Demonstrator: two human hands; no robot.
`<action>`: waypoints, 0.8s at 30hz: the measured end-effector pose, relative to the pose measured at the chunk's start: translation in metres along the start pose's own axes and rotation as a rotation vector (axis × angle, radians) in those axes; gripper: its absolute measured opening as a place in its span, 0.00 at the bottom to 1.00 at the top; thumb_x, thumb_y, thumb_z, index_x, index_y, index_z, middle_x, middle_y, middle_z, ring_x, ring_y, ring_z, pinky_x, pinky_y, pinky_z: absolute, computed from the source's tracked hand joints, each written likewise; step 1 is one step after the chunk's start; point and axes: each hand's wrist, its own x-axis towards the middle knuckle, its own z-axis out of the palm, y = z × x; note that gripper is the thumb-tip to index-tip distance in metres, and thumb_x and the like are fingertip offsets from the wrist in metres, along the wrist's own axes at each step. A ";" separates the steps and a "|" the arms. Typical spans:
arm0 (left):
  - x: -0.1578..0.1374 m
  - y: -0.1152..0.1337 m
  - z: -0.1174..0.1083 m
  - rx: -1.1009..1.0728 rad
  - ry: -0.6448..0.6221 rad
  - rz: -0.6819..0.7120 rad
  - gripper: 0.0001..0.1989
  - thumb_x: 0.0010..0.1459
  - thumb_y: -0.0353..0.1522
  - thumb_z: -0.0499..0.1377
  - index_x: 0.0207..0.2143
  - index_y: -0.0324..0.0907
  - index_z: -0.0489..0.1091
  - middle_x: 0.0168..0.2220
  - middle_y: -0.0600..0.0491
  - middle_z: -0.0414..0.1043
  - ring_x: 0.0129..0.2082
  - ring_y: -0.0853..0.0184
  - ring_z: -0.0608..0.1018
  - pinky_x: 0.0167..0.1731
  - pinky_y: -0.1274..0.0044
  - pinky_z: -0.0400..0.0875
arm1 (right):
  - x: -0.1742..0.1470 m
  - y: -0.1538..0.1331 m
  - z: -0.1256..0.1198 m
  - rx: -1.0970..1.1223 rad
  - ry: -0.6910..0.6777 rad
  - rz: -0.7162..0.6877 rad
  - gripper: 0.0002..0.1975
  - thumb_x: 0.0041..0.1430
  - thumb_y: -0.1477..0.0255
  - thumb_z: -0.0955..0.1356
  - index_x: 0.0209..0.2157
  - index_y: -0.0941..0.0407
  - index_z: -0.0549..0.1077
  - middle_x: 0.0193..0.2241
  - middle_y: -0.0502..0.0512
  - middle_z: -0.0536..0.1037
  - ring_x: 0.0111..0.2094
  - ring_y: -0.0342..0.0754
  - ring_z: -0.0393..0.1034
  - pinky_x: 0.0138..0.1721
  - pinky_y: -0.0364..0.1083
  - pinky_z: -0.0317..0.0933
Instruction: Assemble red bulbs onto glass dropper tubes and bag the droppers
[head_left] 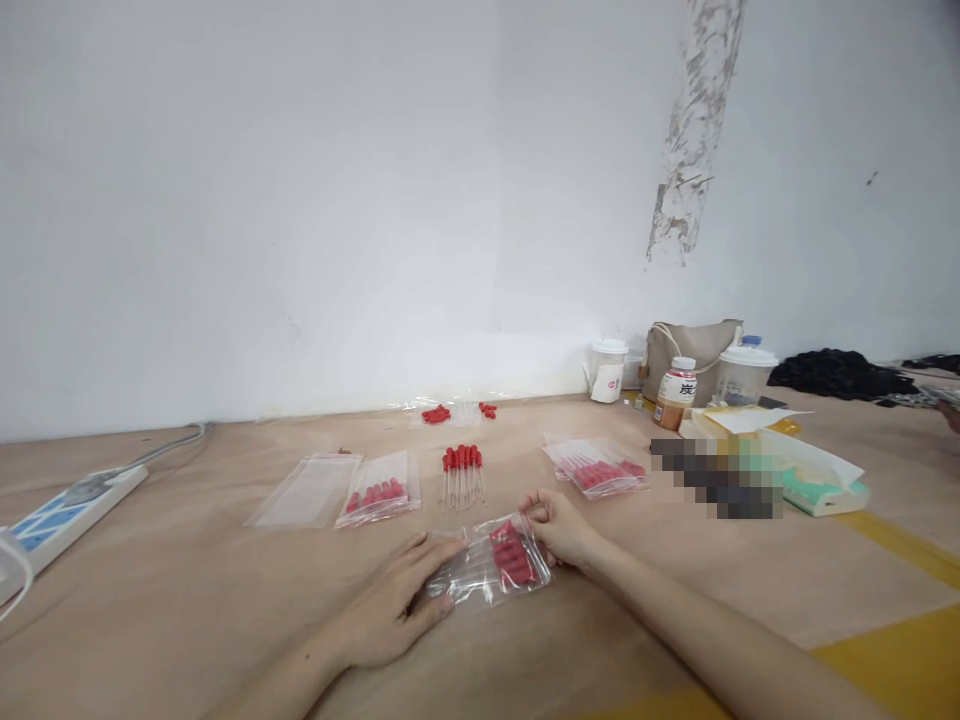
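Observation:
A clear zip bag (pixel 476 578) with several red-bulbed droppers (pixel 514 555) inside lies between my hands. My left hand (pixel 409 600) rests at the bag's left end, fingers stretched over it and thumb apart by the lower edge. At the upper right corner, my right hand (pixel 559 530) pinches the bag's edge with curled fingers. Just beyond the bag, loose droppers (pixel 463 475) lie in a row, red bulbs pointing away. To their left is a filled zip bag (pixel 382 485), beside flat clear bags (pixel 307 490). More filled bags (pixel 596 465) lie to the right.
Near the wall are small red bulbs (pixel 436 414) on clear plastic. A power strip (pixel 75 510) with a cable stands at left. At right are a lidded cup (pixel 607 370), a drink bottle (pixel 676 395), a beige bag (pixel 697 350), a tissue pack (pixel 825 485) and black material (pixel 840 372).

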 end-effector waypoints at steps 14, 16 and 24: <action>0.003 0.003 -0.002 0.049 -0.033 0.017 0.20 0.60 0.38 0.46 0.55 0.54 0.52 0.58 0.56 0.49 0.57 0.62 0.54 0.54 0.63 0.49 | -0.008 -0.007 -0.023 -0.008 0.027 0.018 0.07 0.52 0.69 0.63 0.29 0.58 0.61 0.15 0.42 0.65 0.08 0.35 0.57 0.06 0.34 0.45; 0.003 0.004 -0.002 0.045 -0.021 0.027 0.21 0.60 0.38 0.46 0.56 0.54 0.51 0.58 0.56 0.50 0.57 0.62 0.55 0.55 0.63 0.48 | -0.009 -0.007 -0.018 -0.009 -0.035 0.037 0.07 0.51 0.70 0.64 0.29 0.58 0.63 0.12 0.41 0.64 0.08 0.35 0.56 0.07 0.34 0.46; 0.005 0.006 -0.003 0.022 -0.024 0.044 0.21 0.60 0.37 0.46 0.56 0.53 0.50 0.58 0.57 0.51 0.56 0.63 0.55 0.56 0.63 0.45 | -0.010 -0.007 -0.007 0.132 -0.123 0.042 0.11 0.44 0.68 0.69 0.27 0.61 0.68 0.12 0.45 0.67 0.12 0.35 0.59 0.12 0.34 0.52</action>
